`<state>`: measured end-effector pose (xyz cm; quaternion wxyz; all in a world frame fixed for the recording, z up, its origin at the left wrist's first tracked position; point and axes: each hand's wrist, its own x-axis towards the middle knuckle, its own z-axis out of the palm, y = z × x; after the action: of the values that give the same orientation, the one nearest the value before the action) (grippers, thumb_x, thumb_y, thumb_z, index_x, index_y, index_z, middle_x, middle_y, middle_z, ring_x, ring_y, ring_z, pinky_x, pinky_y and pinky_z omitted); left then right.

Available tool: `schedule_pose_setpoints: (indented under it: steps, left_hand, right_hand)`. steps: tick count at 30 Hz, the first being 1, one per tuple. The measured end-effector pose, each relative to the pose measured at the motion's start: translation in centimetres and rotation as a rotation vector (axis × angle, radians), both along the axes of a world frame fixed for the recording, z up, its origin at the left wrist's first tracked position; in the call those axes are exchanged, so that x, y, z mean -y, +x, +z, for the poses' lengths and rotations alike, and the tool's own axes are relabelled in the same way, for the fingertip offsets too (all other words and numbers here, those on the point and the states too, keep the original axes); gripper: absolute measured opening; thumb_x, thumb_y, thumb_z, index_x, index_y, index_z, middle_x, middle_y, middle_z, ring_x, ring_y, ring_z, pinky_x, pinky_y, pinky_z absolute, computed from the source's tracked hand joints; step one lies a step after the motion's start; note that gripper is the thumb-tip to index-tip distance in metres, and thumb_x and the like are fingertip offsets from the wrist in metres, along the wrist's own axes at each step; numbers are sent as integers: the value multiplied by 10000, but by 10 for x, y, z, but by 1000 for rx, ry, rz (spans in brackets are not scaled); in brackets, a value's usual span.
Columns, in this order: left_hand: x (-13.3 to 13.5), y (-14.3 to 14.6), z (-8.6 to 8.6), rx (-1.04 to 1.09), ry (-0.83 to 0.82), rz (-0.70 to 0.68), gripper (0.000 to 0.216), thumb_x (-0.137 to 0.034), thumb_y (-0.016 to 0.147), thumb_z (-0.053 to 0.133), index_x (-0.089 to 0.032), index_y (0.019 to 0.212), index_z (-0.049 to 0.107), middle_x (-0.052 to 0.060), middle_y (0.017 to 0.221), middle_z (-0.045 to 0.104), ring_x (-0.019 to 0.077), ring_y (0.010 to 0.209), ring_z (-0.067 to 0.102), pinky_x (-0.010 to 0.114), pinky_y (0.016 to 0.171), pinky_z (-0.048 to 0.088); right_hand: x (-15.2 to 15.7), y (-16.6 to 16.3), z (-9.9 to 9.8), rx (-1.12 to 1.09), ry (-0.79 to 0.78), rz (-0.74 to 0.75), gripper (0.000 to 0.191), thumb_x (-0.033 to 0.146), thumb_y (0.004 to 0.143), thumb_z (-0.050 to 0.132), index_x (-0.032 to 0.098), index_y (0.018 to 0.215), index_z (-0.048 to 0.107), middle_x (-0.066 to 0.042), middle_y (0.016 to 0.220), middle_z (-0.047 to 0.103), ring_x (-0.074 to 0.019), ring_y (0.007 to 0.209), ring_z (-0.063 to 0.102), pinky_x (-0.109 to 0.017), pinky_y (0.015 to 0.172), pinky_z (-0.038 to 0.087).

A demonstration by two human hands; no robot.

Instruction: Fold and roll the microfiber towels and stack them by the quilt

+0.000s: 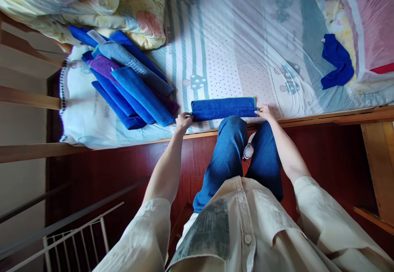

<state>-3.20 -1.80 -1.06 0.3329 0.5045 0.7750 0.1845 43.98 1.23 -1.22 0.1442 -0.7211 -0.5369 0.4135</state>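
Note:
A blue cloth (223, 108) folded into a long narrow strip lies on the bed sheet (234, 46) close to the near edge. My left hand (184, 121) pinches its left end, fingers closed on the fabric. At the other end, my right hand (264, 112) grips the strip's right corner. Both arms reach forward over my knees in blue jeans.
A pile of folded blue and purple cloths (131, 83) sits left of the strip. One crumpled blue cloth (337, 62) lies at the far right by a pink pillow (369, 17). Floral pillows (92, 5) fill the upper left. A wooden bed frame (338, 118) borders the sheet.

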Motion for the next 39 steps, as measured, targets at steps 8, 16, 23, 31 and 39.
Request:
schedule_pose_setpoints:
  steps: [8,16,23,31,39]
  left_hand:
    - [-3,13,5,-82,-85,116,270,-190,738,670,-179,995,751,154,927,817,406,1168,751,542,1094,562]
    - [4,17,7,-82,-51,93,246,-188,788,676,-186,1033,695,137,935,807,369,1087,764,531,1086,554]
    - [24,21,17,-223,158,-164,455,-183,905,593,-164,1354,657,209,1441,690,360,1358,649,510,1180,507]
    - [32,30,8,-213,142,-574,643,-294,964,580,-103,1578,555,220,1691,510,373,1620,428,569,1361,291]
    - [21,37,-2,-272,140,-548,689,-94,947,430,-62,1629,521,248,1639,556,354,1604,466,591,1366,269]
  right_hand:
    - [2,-7,10,90,-37,34,457,547,774,894,236,695,568,-60,748,737,-241,826,720,-379,896,629]
    - [7,-10,20,96,41,80,369,519,830,859,219,769,653,-70,745,759,-263,843,741,-409,912,632]
    - [17,-20,35,178,316,249,401,162,934,680,210,1324,758,-135,1315,773,-284,1234,736,-440,1149,583]
    - [28,-31,46,264,284,601,485,178,954,739,202,1438,721,-139,1552,675,-325,1490,592,-543,1298,439]
    - [23,-34,31,317,255,559,597,75,914,681,188,1500,687,-140,1614,622,-327,1528,563,-567,1317,419]
